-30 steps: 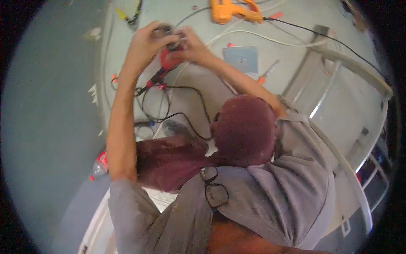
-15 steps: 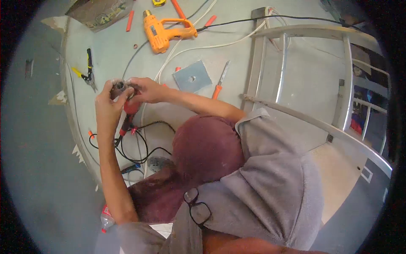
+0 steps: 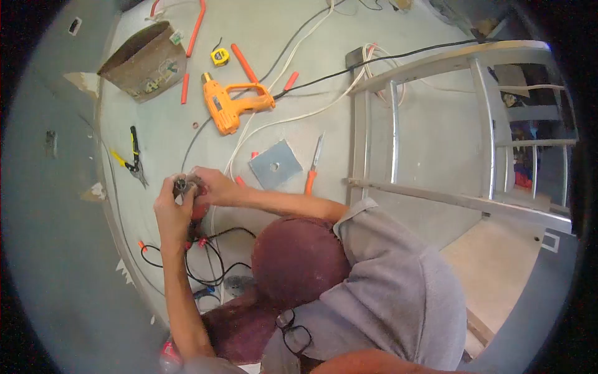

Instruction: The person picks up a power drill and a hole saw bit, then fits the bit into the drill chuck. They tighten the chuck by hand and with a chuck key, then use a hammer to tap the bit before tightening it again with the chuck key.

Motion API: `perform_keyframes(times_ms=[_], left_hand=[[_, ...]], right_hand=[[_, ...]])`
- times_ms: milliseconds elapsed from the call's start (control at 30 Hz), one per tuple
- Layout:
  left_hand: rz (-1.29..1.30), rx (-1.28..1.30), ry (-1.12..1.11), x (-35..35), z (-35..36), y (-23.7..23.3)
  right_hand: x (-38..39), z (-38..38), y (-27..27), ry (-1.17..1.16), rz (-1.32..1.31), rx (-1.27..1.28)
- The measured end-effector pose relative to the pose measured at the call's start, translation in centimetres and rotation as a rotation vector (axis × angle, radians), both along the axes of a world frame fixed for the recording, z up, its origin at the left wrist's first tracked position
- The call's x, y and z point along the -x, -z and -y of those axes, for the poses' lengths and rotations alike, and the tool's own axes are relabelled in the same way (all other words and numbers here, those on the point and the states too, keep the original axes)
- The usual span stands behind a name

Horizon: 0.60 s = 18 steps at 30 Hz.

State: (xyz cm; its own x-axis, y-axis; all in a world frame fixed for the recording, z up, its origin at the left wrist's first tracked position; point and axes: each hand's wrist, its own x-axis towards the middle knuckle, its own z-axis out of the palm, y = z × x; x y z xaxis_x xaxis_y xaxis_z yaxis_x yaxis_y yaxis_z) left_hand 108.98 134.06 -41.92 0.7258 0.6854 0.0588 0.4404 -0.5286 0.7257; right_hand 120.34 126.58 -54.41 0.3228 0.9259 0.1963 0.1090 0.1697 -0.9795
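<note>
My left hand [image 3: 170, 209] is closed around the round metal head of a red power tool [image 3: 200, 210]. From the other side my right hand [image 3: 217, 186] wraps the same head, its fingers close to those of my left hand. A dark round fitting shows between the two hands. The tool's body points down toward my knee, and a black cord [image 3: 219, 265] lies looped below it. Some fingertips and the exact grip are hidden.
Around are an orange heat gun [image 3: 227, 111], yellow tape measure [image 3: 220, 57], snips [image 3: 133, 159], square plate [image 3: 280, 163], orange-handled blade [image 3: 311, 179], bag-like container [image 3: 146, 62], red tube pieces [image 3: 243, 62] and cables. An aluminium ladder [image 3: 430, 194] lies at right; a bottle [image 3: 169, 356] is at lower left.
The view has tilted upward, so the hands and floor items appear lower and more of the container and tape measure shows. Both hands stay on the tool's head.
</note>
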Motion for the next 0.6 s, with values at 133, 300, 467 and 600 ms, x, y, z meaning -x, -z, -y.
perform_keyframes(times_ms=[133,300,467,600], left_hand=[[-0.008,0.035,-0.013,0.0,-0.2,0.0],[-0.004,0.033,-0.019,0.3,0.1,-0.2],[0.011,0.049,-0.026,0.1,0.1,-0.8],[-0.011,0.063,-0.035,0.0,0.6,-1.1]], right_hand=[[-0.1,-0.7,1.6,-0.155,-0.167,-0.119],[0.1,0.3,0.2,-0.148,-0.024,0.066],[0.1,0.4,-0.9,-0.177,-0.055,-0.012],[1.6,0.0,0.0,0.072,0.039,-0.035]])
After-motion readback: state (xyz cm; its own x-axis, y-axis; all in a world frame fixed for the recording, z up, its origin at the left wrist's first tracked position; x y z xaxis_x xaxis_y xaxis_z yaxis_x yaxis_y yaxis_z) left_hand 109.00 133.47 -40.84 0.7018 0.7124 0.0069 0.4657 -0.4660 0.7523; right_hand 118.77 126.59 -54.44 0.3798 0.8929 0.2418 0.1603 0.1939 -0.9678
